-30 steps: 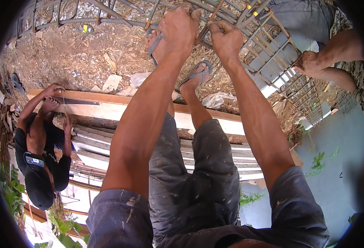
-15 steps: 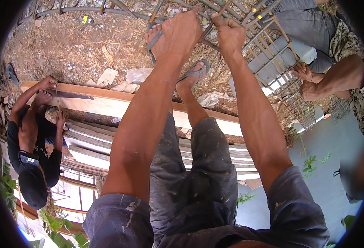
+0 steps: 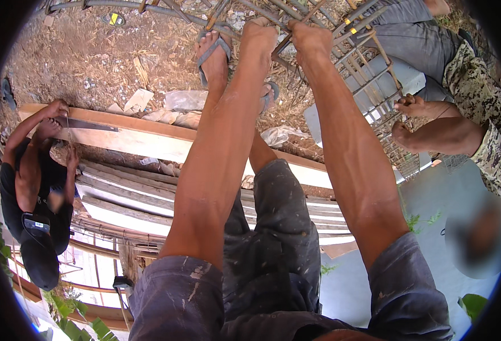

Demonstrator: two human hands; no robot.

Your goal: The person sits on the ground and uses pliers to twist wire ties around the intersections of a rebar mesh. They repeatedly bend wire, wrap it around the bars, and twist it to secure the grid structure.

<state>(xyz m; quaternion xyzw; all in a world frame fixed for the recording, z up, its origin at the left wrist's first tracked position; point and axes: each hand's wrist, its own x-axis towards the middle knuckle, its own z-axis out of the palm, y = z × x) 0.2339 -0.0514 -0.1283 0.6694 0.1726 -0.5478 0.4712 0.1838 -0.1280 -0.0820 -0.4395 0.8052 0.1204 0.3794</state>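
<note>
The left hand and right hand are side by side at the top middle, fingers curled in by the steel bars; I can't tell if they squeeze them. The bars make a cage that runs down to the right, near another person's hand. Below and left of the left hand is a gray flip-flop on a foot. A long wooden board lies lower, with a person in black at its left end.
</note>
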